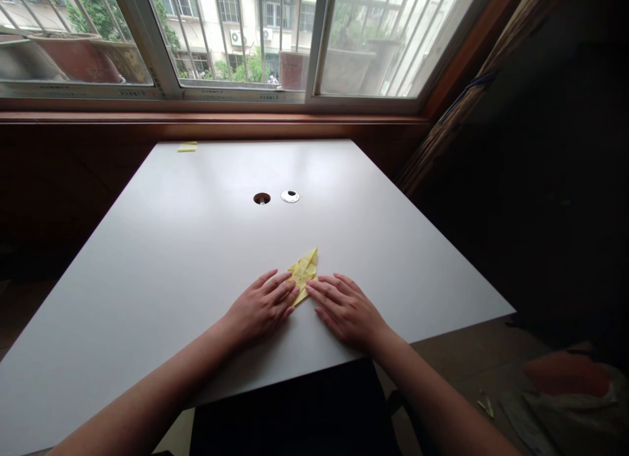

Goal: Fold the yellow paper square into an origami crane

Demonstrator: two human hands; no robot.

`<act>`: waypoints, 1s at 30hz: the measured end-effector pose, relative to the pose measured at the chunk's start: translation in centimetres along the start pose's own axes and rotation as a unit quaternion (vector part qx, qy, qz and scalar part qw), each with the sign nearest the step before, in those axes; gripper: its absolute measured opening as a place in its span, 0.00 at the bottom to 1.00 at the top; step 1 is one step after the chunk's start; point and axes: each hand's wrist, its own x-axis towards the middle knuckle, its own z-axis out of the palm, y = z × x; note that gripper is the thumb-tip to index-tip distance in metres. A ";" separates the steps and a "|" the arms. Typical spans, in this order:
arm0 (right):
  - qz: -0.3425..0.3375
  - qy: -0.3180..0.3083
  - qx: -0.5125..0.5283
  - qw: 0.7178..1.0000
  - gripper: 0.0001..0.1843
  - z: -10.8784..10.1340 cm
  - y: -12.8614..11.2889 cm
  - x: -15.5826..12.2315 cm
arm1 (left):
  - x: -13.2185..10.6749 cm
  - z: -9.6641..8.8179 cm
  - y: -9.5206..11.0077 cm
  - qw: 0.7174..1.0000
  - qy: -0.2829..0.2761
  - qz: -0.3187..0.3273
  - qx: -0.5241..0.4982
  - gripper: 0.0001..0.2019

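Note:
A folded piece of yellow paper (pixel 305 267) lies flat on the white table (pixel 216 246), creased into a long pointed shape with its tip toward the window. My left hand (pixel 268 302) rests on its left side, fingers stretched out and fingertips on the paper. From the other side my right hand (pixel 346 306) lies with fingers extended, its fingertips touching the paper's lower right edge. The lower left part of the paper is partly covered by my left fingers.
Beyond the paper, the tabletop has a round hole (pixel 262 198) and a round metal cover (pixel 289 196). More yellow paper (pixel 187 147) lies at the far left edge. A window (pixel 240 43) stands behind the table, with a curtain (pixel 457 115) at the right.

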 end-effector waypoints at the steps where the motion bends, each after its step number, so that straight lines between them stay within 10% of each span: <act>1: 0.008 0.003 -0.006 1.000 0.27 0.1 0.1 0.0 | 0.0 0.0 0.0 1.000 -0.001 0.004 -0.007 0.20; 30: 0.086 0.051 -0.005 0.995 0.24 0.5 2.0 0.1 | 0.3 -0.3 0.0 0.997 -0.001 0.012 -0.079 0.17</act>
